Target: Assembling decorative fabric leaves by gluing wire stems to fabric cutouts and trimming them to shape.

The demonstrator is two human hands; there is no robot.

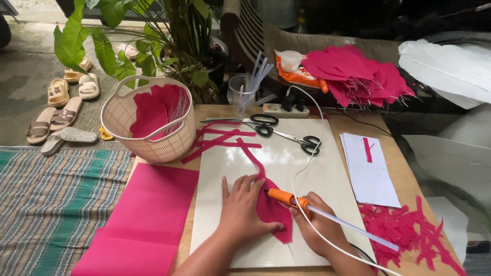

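We note the left hand point(241, 209) pressed flat, grip open, on a pink petal-shaped piece point(273, 212) lying on the white board point(286, 158), while the right hand point(319, 225) grips an orange-handled tool point(286, 197) closed.

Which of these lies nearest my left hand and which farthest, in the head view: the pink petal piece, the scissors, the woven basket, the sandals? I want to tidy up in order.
From the left hand:
1. Pink petal piece, under its fingers on the white board.
2. Scissors, at the board's far edge.
3. Woven basket, far left on the table.
4. Sandals, on the floor beyond the basket.
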